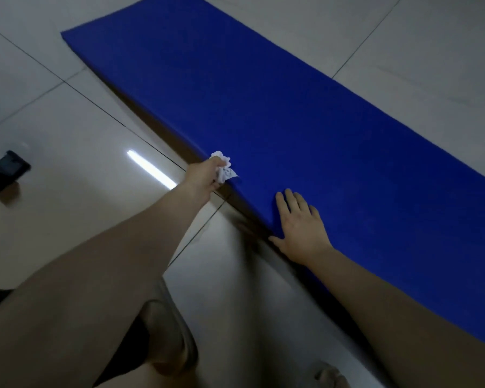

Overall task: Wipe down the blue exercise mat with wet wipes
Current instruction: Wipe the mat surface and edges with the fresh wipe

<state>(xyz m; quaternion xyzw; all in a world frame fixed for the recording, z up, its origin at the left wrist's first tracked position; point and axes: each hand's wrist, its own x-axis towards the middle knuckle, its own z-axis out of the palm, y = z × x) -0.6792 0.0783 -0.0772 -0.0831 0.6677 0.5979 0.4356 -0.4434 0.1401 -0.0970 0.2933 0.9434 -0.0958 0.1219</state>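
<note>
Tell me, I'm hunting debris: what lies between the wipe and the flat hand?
Nothing: the head view shows bare blue exercise mat between wet wipe and right hand.

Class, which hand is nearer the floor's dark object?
Left. The left hand, gripping the wipe, is right of the dark object; the right hand lies farther right, on the mat.

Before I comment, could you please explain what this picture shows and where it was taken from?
No machine here: a camera worn on a person's head looks down at their two bare arms. A long blue mat lies on a glossy tiled floor. The left hand grips a crumpled white wipe at the mat's near edge. The right hand lies flat on the mat, fingers straight. A dark object at the left edge is too cut off to identify.
</note>
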